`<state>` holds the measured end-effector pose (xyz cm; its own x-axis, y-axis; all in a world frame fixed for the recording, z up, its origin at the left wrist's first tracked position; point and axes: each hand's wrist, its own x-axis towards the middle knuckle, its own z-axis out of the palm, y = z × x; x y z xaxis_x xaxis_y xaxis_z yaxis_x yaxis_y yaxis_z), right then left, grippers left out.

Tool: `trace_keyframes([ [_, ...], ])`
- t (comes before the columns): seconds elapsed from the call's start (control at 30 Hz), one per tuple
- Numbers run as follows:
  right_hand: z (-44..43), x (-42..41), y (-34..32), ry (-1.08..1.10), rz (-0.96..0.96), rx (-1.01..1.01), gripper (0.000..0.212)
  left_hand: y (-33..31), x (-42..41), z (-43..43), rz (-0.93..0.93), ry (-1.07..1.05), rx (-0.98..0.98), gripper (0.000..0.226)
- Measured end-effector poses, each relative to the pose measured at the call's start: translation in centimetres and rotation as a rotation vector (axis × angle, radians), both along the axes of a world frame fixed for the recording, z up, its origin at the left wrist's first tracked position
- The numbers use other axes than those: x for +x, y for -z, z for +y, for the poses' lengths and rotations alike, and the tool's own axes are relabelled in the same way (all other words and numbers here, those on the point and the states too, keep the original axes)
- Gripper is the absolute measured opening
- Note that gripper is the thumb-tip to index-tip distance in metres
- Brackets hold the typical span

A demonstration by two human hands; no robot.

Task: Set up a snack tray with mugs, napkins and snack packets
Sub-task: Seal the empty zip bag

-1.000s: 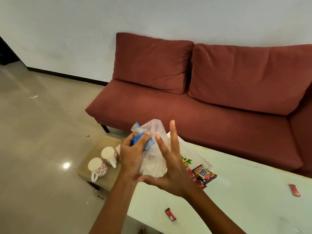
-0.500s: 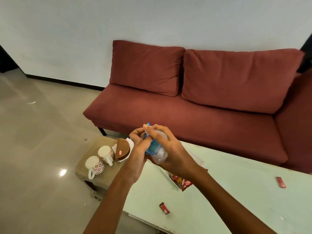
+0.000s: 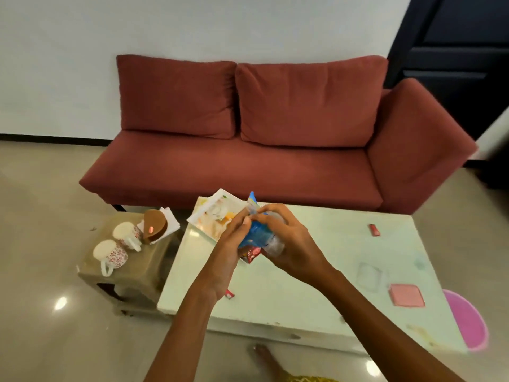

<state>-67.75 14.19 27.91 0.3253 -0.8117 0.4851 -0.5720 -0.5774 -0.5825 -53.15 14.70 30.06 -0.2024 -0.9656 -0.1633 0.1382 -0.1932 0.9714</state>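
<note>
Both hands hold a crumpled clear-and-blue plastic packet (image 3: 254,232) above the pale table (image 3: 316,271). My left hand (image 3: 231,244) grips its left side and my right hand (image 3: 286,238) closes over its right side. Under the hands lies a white printed tray (image 3: 212,213) at the table's far left corner, with red snack packets (image 3: 252,253) showing at its near edge. Two white mugs with red flowers (image 3: 125,232) (image 3: 110,253) stand on a low brown stool (image 3: 137,266), beside a brown napkin holder (image 3: 154,224) with white napkins (image 3: 172,219).
A red sofa (image 3: 275,150) fills the space behind the table. Small red sachets lie on the table (image 3: 374,229) (image 3: 229,294), along with a pink square (image 3: 407,295) and a clear lid (image 3: 369,275). A pink round object (image 3: 465,318) sits at the table's right end. A bare foot (image 3: 264,357) is below.
The view has swung right and down. My right hand went from open beside the packet to closed over it, and both hands have squeezed the packet smaller, lower over the tray.
</note>
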Motion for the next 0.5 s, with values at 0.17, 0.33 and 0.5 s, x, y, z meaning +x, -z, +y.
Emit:
trace_keyframes([
  [0.17, 2.8, -6.9, -0.5, 0.114, -0.023, -0.011, 0.044, -0.8, -6.5, 1.5, -0.076, 0.207, -0.09, 0.031],
  [0.33, 4.5, -16.1, -0.1, 0.195, -0.012, -0.032, 0.049, -0.6, -15.7, 1.5, -0.111, 0.349, -0.094, 0.036],
  [0.5, 6.2, -29.2, 1.5, 0.271, 0.048, -0.006, 0.051, 1.2, -28.8, 1.7, -0.119, 0.42, -0.048, 0.035],
])
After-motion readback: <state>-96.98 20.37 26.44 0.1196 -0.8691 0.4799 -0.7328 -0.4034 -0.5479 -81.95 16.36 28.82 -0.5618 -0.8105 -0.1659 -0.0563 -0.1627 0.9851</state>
